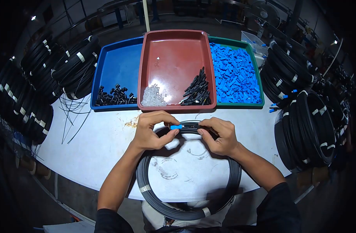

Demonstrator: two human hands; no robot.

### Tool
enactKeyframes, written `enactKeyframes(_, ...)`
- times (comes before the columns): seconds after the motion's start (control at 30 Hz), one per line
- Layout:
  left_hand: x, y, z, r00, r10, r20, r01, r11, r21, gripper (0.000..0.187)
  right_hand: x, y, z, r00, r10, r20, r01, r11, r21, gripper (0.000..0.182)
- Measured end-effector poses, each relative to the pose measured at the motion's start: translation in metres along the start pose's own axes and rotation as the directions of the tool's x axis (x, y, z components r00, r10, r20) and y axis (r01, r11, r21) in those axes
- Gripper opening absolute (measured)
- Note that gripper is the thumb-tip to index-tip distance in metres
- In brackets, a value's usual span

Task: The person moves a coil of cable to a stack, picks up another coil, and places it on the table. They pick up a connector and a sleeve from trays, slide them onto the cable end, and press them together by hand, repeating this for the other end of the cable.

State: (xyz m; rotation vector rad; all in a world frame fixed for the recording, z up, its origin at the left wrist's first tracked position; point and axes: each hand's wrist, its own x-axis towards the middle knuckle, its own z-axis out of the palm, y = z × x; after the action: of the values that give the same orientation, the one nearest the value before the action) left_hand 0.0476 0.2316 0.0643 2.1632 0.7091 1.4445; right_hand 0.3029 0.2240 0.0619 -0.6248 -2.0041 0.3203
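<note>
A small blue-and-black cable connector (176,127) is held level between both hands, above the far side of a coil of black cable (235,174). My left hand (152,130) is closed, pinching the blue end between thumb and fingers. On the other side my right hand (220,135) closes thumb and index finger at the black end; its exact grip is partly hidden. The coil, bound with white tape, rests on the white table (88,151) and overhangs its front edge.
Behind the hands, a red tray (174,54) holds clear pieces (152,96) and black connector parts (196,92). A blue tray (119,64) contains small black parts; a green tray (257,73) contains blue pieces (236,73). Cable coils stack at left (20,105) and right (306,128).
</note>
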Motion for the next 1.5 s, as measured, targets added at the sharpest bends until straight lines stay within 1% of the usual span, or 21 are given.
enactKeyframes(0.1,-0.002,-0.002,0.001,0.999,-0.041,0.002,0.041,0.998,-0.049,0.019,0.0,0.003,0.002,0.999,-0.041,-0.027,0.041,0.999,0.005,0.016)
enactKeyframes(0.17,-0.002,0.0,0.001,0.995,-0.103,-0.005,0.102,0.992,-0.078,0.018,0.0,0.004,0.002,0.999,-0.041,-0.023,0.041,0.999,-0.002,0.016)
enactKeyframes(0.2,-0.003,0.0,0.003,0.995,-0.103,-0.004,0.102,0.992,-0.079,0.018,-0.001,0.004,0.002,0.999,-0.042,-0.02,0.042,0.999,-0.007,0.016)
enactKeyframes(0.27,-0.005,-0.001,0.005,0.986,-0.164,-0.015,0.161,0.978,-0.132,0.019,-0.001,0.004,0.002,0.999,-0.043,-0.009,0.043,0.999,-0.016,0.016)
enactKeyframes(0.33,-0.004,0.0,0.004,0.988,-0.156,0.007,0.156,0.983,-0.097,0.019,-0.001,0.005,0.002,0.999,-0.043,0.002,0.043,0.999,-0.024,0.016)
enactKeyframes(0.4,-0.003,0.002,0.005,0.989,-0.148,0.03,0.15,0.987,-0.063,0.019,-0.001,0.005,0.001,0.995,-0.098,0.009,0.099,0.994,-0.048,0.017)
enactKeyframes(0.43,-0.003,0.002,0.006,0.989,-0.136,0.056,0.139,0.989,-0.041,0.019,-0.001,0.007,0.002,0.995,-0.097,0.007,0.098,0.994,-0.049,0.017)
enactKeyframes(0.5,-0.002,0.004,0.007,0.988,-0.128,0.083,0.13,0.991,-0.021,0.019,-0.002,0.009,0.003,0.986,-0.162,0.031,0.164,0.983,-0.079,0.02)
enactKeyframes(0.57,-0.002,0.007,0.009,0.987,-0.121,0.108,0.117,0.992,0.037,0.016,-0.003,0.01,0.003,0.988,-0.149,0.031,0.151,0.985,-0.079,0.02)
enactKeyframes(0.6,-0.002,0.008,0.009,0.987,-0.122,0.109,0.118,0.992,0.036,0.016,-0.003,0.01,0.003,0.99,-0.139,0.032,0.141,0.987,-0.08,0.02)
enactKeyframes(0.67,-0.002,0.009,0.01,0.99,-0.115,0.081,0.11,0.992,0.064,0.018,-0.003,0.007,0.004,0.992,-0.12,0.026,0.121,0.99,-0.077,0.019)
enactKeyframes(0.73,-0.003,0.009,0.012,0.991,-0.115,0.072,0.11,0.992,0.066,0.018,-0.003,0.007,0.004,0.995,-0.099,0.02,0.1,0.992,-0.074,0.018)
enactKeyframes(0.8,-0.003,0.01,0.013,0.991,-0.116,0.066,0.111,0.991,0.07,0.018,-0.004,0.009,0.004,0.993,-0.116,0.033,0.118,0.991,-0.062,0.018)
enactKeyframes(0.93,-0.005,0.009,0.013,0.99,-0.102,0.098,0.097,0.994,0.056,0.017,-0.006,0.011,0.005,0.994,-0.107,0.037,0.108,0.993,-0.041,0.019)
enactKeyframes(1.03,-0.005,0.007,0.014,0.991,-0.082,0.109,0.079,0.996,0.034,0.016,-0.005,0.01,0.006,0.992,-0.116,0.052,0.117,0.993,-0.018,0.019)
enactKeyframes(1.1,-0.005,0.007,0.014,0.991,-0.069,0.112,0.066,0.998,0.024,0.016,-0.005,0.01,0.006,0.987,-0.153,0.043,0.153,0.988,-0.007,0.02)
enactKeyframes(1.23,-0.005,0.011,0.013,0.984,-0.107,0.142,0.106,0.994,0.021,0.015,-0.007,0.011,0.005,0.986,-0.159,0.053,0.159,0.987,-0.003,0.02)
enactKeyframes(1.3,-0.004,0.013,0.013,0.982,-0.124,0.144,0.122,0.992,0.026,0.015,-0.006,0.01,0.004,0.983,-0.167,0.073,0.169,0.985,-0.025,0.02)
enactKeyframes(1.4,-0.004,0.013,0.015,0.981,-0.135,0.139,0.134,0.991,0.019,0.014,-0.007,0.01,0.005,0.984,-0.171,0.057,0.174,0.983,-0.056,0.02)
enactKeyframes(1.43,-0.004,0.013,0.015,0.976,-0.163,0.145,0.163,0.987,0.016,0.014,-0.007,0.01,0.004,0.983,-0.171,0.059,0.175,0.983,-0.057,0.02)
enactKeyframes(1.5,-0.006,0.013,0.015,0.97,-0.193,0.15,0.193,0.981,0.013,0.014,-0.007,0.01,0.004,0.99,-0.113,0.081,0.112,0.994,0.013,0.019)
